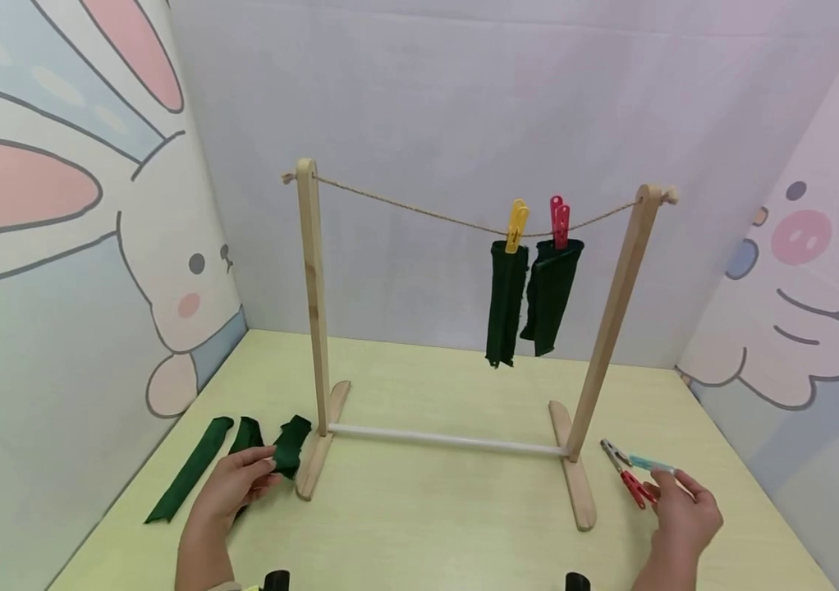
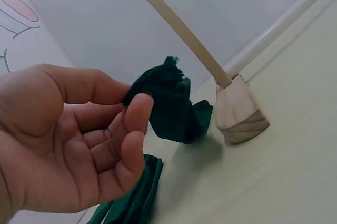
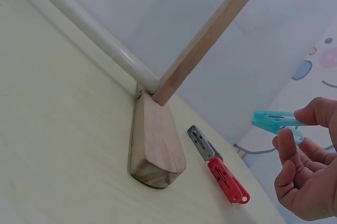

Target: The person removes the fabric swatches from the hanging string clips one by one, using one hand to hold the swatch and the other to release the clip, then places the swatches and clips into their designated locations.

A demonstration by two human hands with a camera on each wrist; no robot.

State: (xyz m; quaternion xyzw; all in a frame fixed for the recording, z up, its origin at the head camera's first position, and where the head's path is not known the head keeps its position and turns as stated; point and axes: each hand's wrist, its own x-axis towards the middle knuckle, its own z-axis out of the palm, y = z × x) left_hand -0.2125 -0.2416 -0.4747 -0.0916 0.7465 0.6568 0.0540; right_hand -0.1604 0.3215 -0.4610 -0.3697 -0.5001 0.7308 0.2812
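Note:
At the left of the table my left hand [image 1: 238,480] pinches a folded strip of dark green cloth [image 2: 168,103] between thumb and finger, close to the stand's left foot. Two more green cloth strips [image 1: 192,469] lie beside and partly under that hand. On the right, my right hand [image 1: 685,513] holds a light blue clothespin [image 3: 274,121] by its handle end between thumb and fingers. Near it on the table are a grey clothespin [image 3: 201,140] and a red clothespin [image 3: 226,181], end to end.
A wooden stand [image 1: 316,304] with a white crossbar [image 1: 449,442] carries a sagging rope [image 1: 412,208]. Two green cloths [image 1: 554,295] hang toward its right side, under a yellow clothespin [image 1: 516,226] and a pink-red clothespin [image 1: 561,223]. Printed walls enclose the table.

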